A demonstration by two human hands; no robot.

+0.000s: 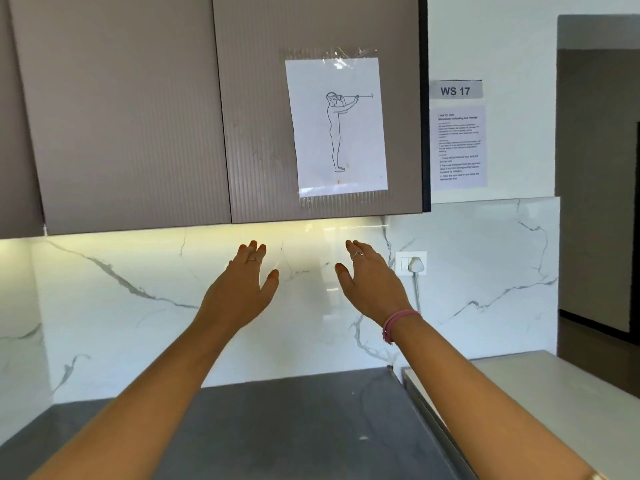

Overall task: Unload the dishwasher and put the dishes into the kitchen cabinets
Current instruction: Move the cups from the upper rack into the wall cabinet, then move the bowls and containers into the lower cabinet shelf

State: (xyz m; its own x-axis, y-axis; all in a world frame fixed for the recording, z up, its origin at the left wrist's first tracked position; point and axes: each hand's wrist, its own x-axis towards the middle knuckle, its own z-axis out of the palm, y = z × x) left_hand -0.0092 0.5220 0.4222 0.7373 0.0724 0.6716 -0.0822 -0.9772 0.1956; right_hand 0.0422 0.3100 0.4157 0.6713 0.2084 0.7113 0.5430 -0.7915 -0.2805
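Both hands (308, 278) spread, empty — below closed cabinets (221, 109).

A single head view looks forward and slightly up from head height, facing the wall cabinets (221, 109) and marble backsplash (467, 271) at close range. The counter (277, 427) fills the bottom edge, and both outstretched arms enter from below. Wide-angle bending shows at the frame's edges

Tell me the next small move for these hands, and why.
Probably lower both hands and turn toward the dishwasher: left hand and right hand are open and hold nothing, the cabinet doors are shut, and no dish shows.
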